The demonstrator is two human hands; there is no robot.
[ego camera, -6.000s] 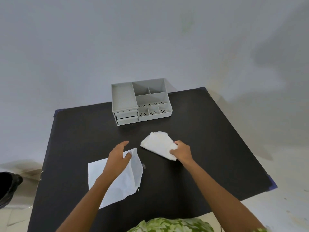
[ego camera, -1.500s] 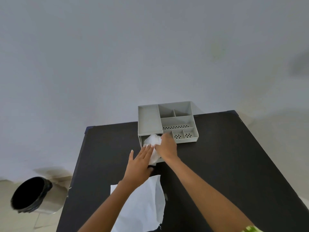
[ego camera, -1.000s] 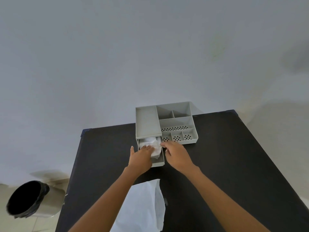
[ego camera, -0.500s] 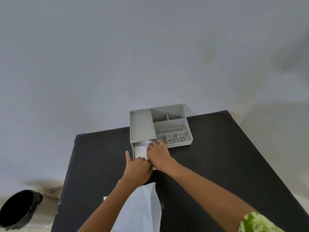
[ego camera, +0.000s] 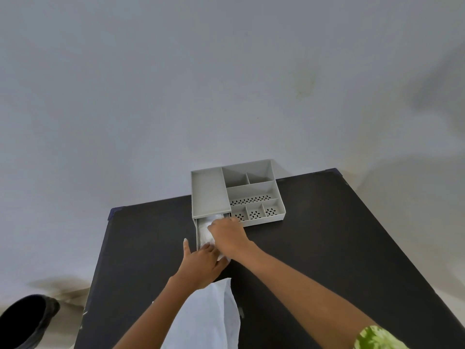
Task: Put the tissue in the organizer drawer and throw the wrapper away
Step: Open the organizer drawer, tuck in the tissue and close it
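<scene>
A grey organizer (ego camera: 210, 195) stands at the far edge of the black table (ego camera: 327, 248). Its drawer (ego camera: 198, 235) is pulled out toward me at the front left. The white tissue (ego camera: 206, 234) lies bunched inside the drawer. My right hand (ego camera: 227, 235) lies on top of the tissue, fingers curled over it. My left hand (ego camera: 201, 263) rests against the drawer's front end, thumb spread out; the drawer front is hidden behind it. The white wrapper (ego camera: 214, 316) lies flat on the table near me, partly under my left forearm.
A black bin (ego camera: 25, 321) stands on the floor left of the table. The organizer's top has several open compartments (ego camera: 254, 192), some perforated. A pale wall rises right behind the table.
The drawer has been pulled open and the tissue carried from the table into it. Over the last half second both hands stayed at the drawer, the right pushing the tissue further in.
</scene>
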